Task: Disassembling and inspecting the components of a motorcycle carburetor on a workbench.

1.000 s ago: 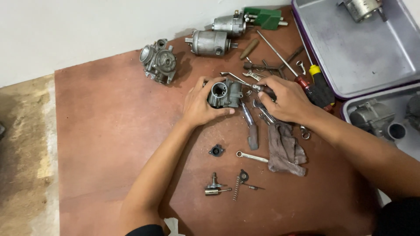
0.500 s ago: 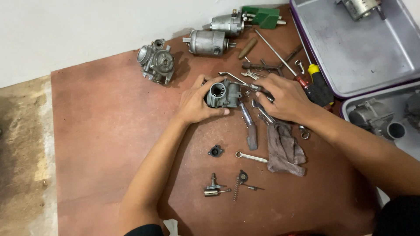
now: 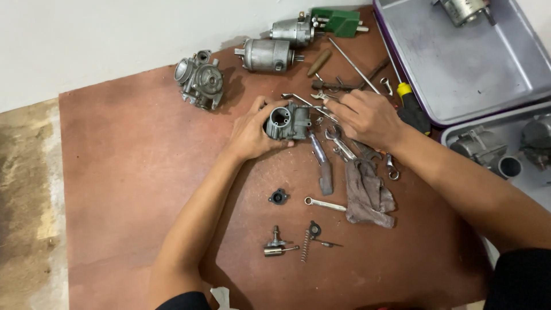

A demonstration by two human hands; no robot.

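Head view: my left hand [image 3: 251,133] grips the grey carburetor body [image 3: 285,121] on the brown board [image 3: 126,172]; my right hand [image 3: 364,117] pinches something just right of it, hidden. Loose spring [image 3: 305,245] and small parts below the carburetor could scatter if it slips

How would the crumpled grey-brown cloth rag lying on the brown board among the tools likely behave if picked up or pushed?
The crumpled grey-brown cloth rag is folded and creased, so it would probably hang floppy rather than keep its shape. It looks thin, so likely light for its size. Pushed across the brown board, it would probably bunch up, not roll or tip.
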